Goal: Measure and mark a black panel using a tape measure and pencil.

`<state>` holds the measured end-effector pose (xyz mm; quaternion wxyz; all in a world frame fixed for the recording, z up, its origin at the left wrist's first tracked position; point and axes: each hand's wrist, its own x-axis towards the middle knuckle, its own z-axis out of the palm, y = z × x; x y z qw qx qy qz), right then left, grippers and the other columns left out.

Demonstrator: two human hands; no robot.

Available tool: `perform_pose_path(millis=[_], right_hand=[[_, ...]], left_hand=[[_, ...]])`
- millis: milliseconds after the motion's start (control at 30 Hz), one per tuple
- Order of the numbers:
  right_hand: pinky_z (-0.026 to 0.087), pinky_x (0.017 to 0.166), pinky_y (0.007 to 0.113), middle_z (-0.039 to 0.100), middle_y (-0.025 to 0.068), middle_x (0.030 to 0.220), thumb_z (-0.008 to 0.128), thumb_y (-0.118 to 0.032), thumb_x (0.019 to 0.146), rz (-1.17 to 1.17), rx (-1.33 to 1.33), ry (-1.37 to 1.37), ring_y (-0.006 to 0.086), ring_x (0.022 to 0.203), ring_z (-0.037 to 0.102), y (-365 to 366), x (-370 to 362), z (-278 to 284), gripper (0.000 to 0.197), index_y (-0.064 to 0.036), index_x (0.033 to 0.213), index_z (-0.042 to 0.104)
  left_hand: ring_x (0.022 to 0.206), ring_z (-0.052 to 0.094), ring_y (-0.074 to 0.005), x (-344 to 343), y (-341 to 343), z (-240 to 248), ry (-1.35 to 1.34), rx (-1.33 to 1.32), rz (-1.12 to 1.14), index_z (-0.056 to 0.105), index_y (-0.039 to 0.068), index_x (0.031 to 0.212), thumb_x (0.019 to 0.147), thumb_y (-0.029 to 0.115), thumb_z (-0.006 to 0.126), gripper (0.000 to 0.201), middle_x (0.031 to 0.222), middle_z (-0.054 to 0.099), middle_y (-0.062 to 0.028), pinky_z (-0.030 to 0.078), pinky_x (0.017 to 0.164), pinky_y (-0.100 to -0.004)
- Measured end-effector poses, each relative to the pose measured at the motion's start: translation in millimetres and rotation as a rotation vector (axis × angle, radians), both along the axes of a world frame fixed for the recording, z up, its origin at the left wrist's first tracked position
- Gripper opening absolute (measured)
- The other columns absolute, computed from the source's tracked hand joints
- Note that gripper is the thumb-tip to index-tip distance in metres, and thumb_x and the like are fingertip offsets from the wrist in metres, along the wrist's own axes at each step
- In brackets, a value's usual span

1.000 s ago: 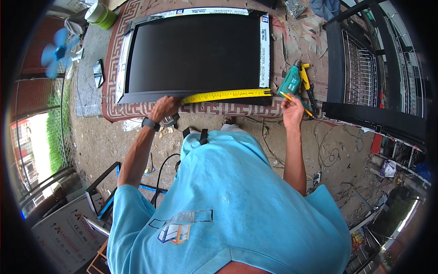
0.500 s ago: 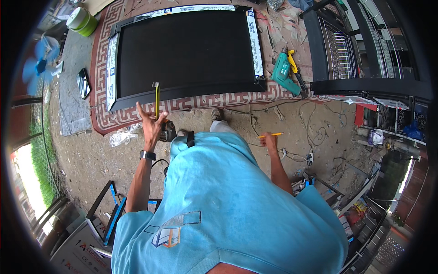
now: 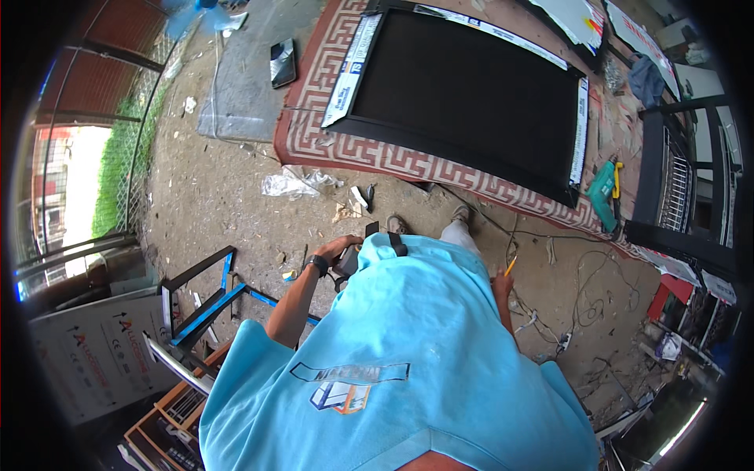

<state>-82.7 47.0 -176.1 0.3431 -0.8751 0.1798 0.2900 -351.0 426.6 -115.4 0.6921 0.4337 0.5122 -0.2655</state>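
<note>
Pencil [image 3: 512, 264] in right grip [image 3: 501, 282]; left grip [image 3: 338, 248] unclear; drill [image 3: 602, 191] beside black panel [image 3: 471, 90]; cables [image 3: 542, 236] across floor [image 3: 224, 196].

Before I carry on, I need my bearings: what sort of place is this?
Most likely a small workshop, perhaps for metal frames. A green power drill lies beside a black framed panel, and loose dark frame pieces with blue strips stand by the left.

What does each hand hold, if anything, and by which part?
The right hand holds the yellow pencil near its lower end, upper end free. The left hand is at a dark, boxy tool; where it grips cannot be told.
</note>
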Motion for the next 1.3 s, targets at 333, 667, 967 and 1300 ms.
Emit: perform_pose_path(millis=[333,667,967,1300], right_hand=[[0.048,0.074,0.031,0.064,0.0110,0.097,0.072,-0.027,0.075,1.664,1.146,0.488,0.0194,0.086,0.062,306.5,-63.9,359.8,0.042,0.0000,0.106,0.063],[0.043,0.061,0.041,0.060,0.0191,0.070,0.066,-0.020,0.075,2.069,1.925,0.762,0.0290,0.070,0.058,331.9,-206.7,456.2,0.021,0.0003,0.076,0.062],[0.046,0.068,0.041,0.060,0.0179,0.072,0.061,-0.022,0.073,1.944,1.930,0.338,0.0328,0.075,0.060,308.6,-189.6,473.6,0.023,0.0004,0.076,0.062],[0.045,0.069,0.041,0.058,0.0201,0.072,0.056,-0.009,0.069,2.037,2.288,0.559,0.0337,0.073,0.057,289.1,-118.0,457.6,0.013,0.0015,0.073,0.062]], left_hand=[[0.101,0.055,-0.0209,8.3,25.2,-22.6,-0.313,0.230,-0.675,0.057,0.008,0.116,0.085,0.034,0.045,0.042,0.115,0.058,-0.0090,0.043,0.085,-0.0340],[0.097,0.060,-0.0270,23.8,23.7,-37.8,-0.320,0.498,-0.981,0.063,0.003,0.100,0.082,0.028,0.046,0.036,0.104,0.064,-0.0151,0.047,0.081,-0.0352],[0.093,0.061,-0.0277,32.6,14.1,-17.4,-0.449,0.505,-1.002,0.065,0.002,0.096,0.082,0.028,0.045,0.035,0.100,0.064,-0.0151,0.048,0.079,-0.0348],[0.093,0.062,-0.0322,60.6,-10.3,-65.5,-0.119,0.544,-0.758,0.064,0.000,0.099,0.076,0.033,0.050,0.042,0.102,0.064,-0.0199,0.047,0.076,-0.0391]])
